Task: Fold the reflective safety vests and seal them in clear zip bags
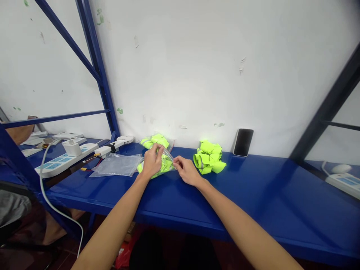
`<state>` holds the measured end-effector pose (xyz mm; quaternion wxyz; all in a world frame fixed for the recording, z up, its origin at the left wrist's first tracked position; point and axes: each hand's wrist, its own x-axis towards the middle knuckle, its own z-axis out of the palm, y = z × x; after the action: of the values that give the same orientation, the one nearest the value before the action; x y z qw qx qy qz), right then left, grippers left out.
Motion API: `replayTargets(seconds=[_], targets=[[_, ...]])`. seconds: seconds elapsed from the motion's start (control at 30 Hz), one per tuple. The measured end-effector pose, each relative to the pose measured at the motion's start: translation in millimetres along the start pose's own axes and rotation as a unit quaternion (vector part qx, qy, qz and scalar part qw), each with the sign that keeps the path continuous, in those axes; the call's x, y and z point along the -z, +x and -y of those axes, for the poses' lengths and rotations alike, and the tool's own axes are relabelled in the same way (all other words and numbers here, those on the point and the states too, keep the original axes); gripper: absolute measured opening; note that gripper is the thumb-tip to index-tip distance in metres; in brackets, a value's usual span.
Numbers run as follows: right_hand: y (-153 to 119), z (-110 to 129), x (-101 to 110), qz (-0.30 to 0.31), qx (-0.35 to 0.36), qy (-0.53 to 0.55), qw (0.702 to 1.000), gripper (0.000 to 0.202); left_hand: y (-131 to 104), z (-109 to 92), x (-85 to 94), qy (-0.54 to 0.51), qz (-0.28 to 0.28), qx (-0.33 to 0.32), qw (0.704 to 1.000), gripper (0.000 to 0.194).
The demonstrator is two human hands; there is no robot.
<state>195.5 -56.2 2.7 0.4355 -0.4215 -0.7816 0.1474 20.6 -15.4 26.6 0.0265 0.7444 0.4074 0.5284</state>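
Forearms (118,219); left hand (152,162), right hand (187,171) pinching clear bag (169,154), fabric (165,165) inside.

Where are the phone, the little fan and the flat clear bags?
Phone (243,142), head view: its dark screen.
Little fan (126,140), head view: its round grille.
Flat clear bags (116,165), head view: their upper surface.

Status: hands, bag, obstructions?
Left hand and right hand pinching clear bag by its edge. Neon fabric inside. Loose neon bundle to the right, not blocking.
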Motion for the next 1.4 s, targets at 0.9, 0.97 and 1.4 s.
replayTargets(seconds=[0.9, 0.97, 1.4], targets=[[55, -13, 9, -0.295, -0.084, -0.079, 0.948, 0.041, -8, 6, 4.2, 0.034, -0.056, -0.083, 0.994, 0.02], [80, -25, 21, -0.303, -0.169, -0.115, 0.931, 0.044, -9, 9, -0.9, 0.057, 0.009, -0.085, 0.995, 0.021], [81, -55, 23, 0.063, -0.238, -0.28, 0.928, 0.078, -17, 27, -17.9, 0.066, 0.26, -0.061, 0.961, 0.021]])
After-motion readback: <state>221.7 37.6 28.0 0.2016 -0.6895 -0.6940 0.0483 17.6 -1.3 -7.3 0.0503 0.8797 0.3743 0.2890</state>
